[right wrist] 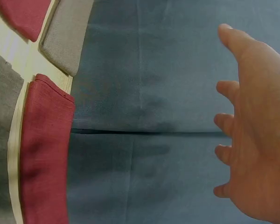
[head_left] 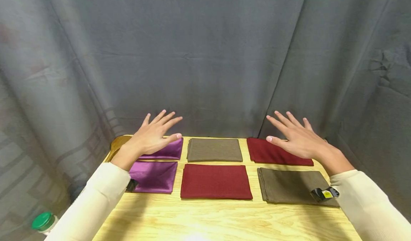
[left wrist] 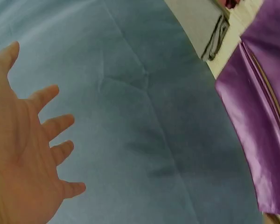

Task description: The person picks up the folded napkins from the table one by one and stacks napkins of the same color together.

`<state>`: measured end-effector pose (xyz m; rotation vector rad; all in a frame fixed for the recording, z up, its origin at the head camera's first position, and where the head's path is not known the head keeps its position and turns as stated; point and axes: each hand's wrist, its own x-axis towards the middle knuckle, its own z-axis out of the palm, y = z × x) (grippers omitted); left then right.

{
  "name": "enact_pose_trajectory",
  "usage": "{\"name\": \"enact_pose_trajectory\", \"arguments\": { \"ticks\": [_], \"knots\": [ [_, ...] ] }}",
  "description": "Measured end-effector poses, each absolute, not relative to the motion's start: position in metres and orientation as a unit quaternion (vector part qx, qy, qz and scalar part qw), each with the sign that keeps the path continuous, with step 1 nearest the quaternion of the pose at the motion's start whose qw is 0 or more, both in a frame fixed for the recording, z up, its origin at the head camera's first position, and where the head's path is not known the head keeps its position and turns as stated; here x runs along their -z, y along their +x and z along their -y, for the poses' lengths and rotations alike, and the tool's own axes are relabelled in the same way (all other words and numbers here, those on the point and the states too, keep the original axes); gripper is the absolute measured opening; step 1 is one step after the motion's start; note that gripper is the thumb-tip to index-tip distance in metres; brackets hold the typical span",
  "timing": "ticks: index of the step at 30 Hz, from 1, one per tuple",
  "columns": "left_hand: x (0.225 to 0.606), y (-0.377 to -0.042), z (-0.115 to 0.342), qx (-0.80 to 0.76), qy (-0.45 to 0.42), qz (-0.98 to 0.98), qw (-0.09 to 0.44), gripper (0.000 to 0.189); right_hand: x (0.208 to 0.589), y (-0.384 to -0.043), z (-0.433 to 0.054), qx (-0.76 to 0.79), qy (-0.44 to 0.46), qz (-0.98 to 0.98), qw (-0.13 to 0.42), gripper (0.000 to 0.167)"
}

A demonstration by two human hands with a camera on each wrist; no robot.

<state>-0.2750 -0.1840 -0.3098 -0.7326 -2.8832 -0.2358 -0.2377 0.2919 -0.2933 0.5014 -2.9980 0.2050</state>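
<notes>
My left hand (head_left: 151,136) is raised with its fingers spread, over the back left of the table, and holds nothing. Below it lie two folded purple satin cloths, a back one (head_left: 171,150) and a front one (head_left: 154,177), partly hidden by the arm. My right hand (head_left: 298,139), spread too and free of anything, hovers above a folded dark red cloth (head_left: 266,152) at the back right. A brown-grey folded cloth (head_left: 285,184) lies in front of that one. In the middle column, a brown-grey cloth (head_left: 214,150) sits behind a dark red one (head_left: 216,181).
The cloths lie in two rows on a light wooden table (head_left: 205,216). Grey curtains (head_left: 205,55) hang close behind and at both sides. A brown wooden object (head_left: 119,143) stands at the back left corner, partly behind the left arm. A green-lidded container (head_left: 43,221) is at lower left.
</notes>
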Motion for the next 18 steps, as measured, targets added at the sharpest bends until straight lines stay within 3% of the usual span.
{"name": "enact_pose_trajectory", "arguments": {
  "ticks": [12, 18],
  "knots": [
    [0.338, -0.262, 0.127, 0.12, -0.29, 0.944, 0.107, 0.067, 0.312, -0.226, -0.328, -0.142, 0.142, 0.979, 0.04, 0.077],
    [0.362, -0.253, 0.091, 0.189, -0.307, 0.929, 0.079, 0.062, 0.335, -0.216, -0.353, -0.2, 0.141, 0.969, 0.042, 0.069]
  ]
}}
